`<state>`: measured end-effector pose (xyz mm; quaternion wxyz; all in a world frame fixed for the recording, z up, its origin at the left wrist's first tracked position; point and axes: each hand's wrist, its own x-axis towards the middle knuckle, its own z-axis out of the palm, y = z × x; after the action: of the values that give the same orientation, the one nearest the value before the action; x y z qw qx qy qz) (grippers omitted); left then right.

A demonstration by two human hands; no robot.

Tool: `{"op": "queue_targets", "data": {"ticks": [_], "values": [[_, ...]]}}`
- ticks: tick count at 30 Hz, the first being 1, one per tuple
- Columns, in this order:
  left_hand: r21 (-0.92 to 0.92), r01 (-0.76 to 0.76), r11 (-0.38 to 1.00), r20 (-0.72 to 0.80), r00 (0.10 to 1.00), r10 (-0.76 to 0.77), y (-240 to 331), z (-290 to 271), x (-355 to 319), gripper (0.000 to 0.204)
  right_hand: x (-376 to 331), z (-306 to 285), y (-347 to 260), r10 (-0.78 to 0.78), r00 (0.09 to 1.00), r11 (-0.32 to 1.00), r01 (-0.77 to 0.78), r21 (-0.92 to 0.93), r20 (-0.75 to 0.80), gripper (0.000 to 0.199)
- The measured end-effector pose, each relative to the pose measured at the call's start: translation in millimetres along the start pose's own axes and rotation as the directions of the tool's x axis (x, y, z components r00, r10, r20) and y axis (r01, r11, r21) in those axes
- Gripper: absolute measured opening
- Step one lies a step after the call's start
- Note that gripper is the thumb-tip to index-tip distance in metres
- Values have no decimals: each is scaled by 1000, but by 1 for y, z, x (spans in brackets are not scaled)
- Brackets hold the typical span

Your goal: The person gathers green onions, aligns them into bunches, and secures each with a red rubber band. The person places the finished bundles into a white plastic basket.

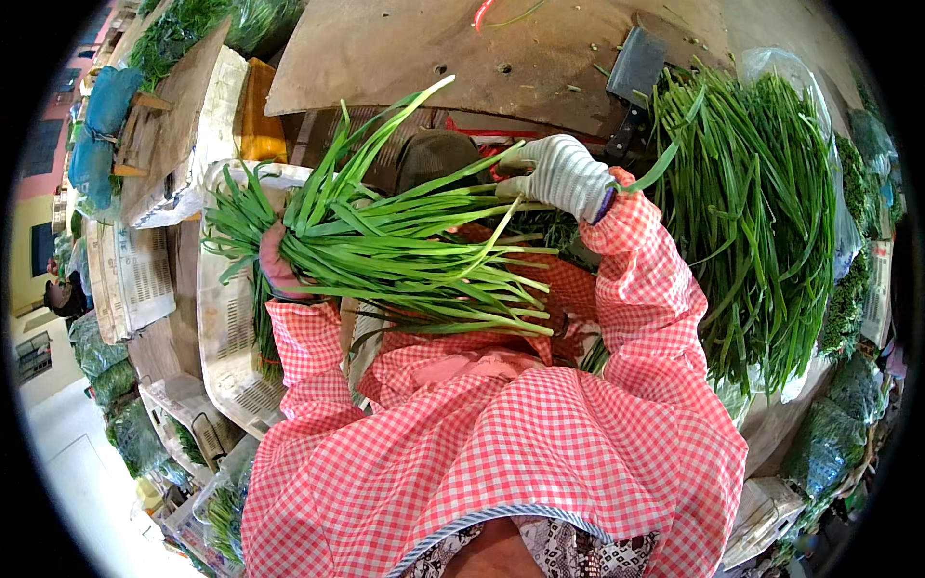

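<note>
A loose bunch of garlic chives (385, 226), long flat green leaves with pale stalk ends, stretches across in front of my chest. My left hand (277, 258), in a dull pink glove, is closed around its leafy end at the left. The pale ends fan out to the right, and one stalk slants up above the others. My right hand (559, 175), in a ribbed whitish glove, pinches some of the upper stalk ends. A single green leaf (663, 166) lies against my right cuff. To the right lies a big heap of garlic chives (752, 231).
A worn wooden board (414, 43) spans the far side, with a red chilli (483, 13) on it. A cleaver (636, 69) rests at its right edge, black handle toward me. A pale plastic crate (226, 318) stands at my left. Bagged greens (829, 433) sit at the lower right.
</note>
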<state>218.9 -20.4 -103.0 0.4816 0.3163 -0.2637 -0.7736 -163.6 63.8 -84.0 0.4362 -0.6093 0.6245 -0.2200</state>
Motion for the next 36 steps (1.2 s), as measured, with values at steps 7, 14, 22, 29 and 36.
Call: {"op": "queue_targets", "data": {"ticks": [7, 14, 22, 29, 36], "values": [[108, 43, 993, -44, 998, -38, -6, -7, 3, 39, -14, 31, 11, 164, 976, 880, -79, 468, -142, 21], [-50, -20, 999, -47, 999, 18, -11, -7, -3, 37, -48, 26, 71, 163, 745, 973, -12, 230, -647, 20], [-4, -79, 997, -27, 996, 79, -18, 4, -5, 38, -87, 18, 57, 254, 849, 857, 24, 514, -463, 42], [1, -52, 999, 3, 999, 52, -9, 17, -6, 41, -58, 14, 34, 241, 679, 946, -6, 323, -693, 17], [161, -169, 972, -28, 984, 176, -11, 19, 2, 42, -126, 9, 22, 150, 926, 962, -56, 267, -347, 18]]}}
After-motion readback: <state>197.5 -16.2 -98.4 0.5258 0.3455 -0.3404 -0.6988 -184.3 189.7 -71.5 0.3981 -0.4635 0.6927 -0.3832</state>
